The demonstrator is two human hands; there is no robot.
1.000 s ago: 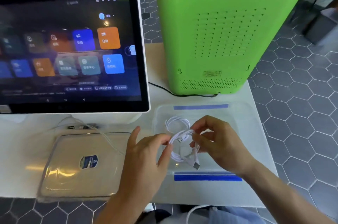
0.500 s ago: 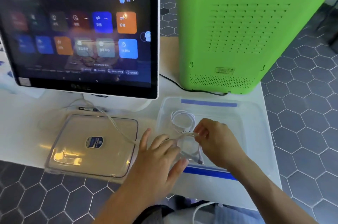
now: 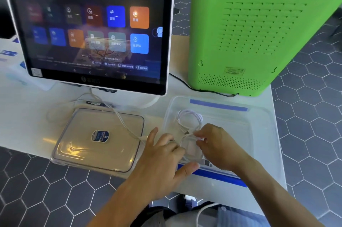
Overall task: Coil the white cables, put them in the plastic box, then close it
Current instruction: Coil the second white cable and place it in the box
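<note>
I saw a dark hexagon-tiled floor under a white table. At twelve o'clock stood a touchscreen monitor, at two o'clock a green cabinet. The clear plastic box lay open at four o'clock, its lid flat on the table at eight o'clock. Inside the box, my left hand pressed spread fingers on a white cable coil, my right hand pinched it, and a second coiled cable lay just behind.

monitor app tiles blurred, lid sticker unreadable
</note>
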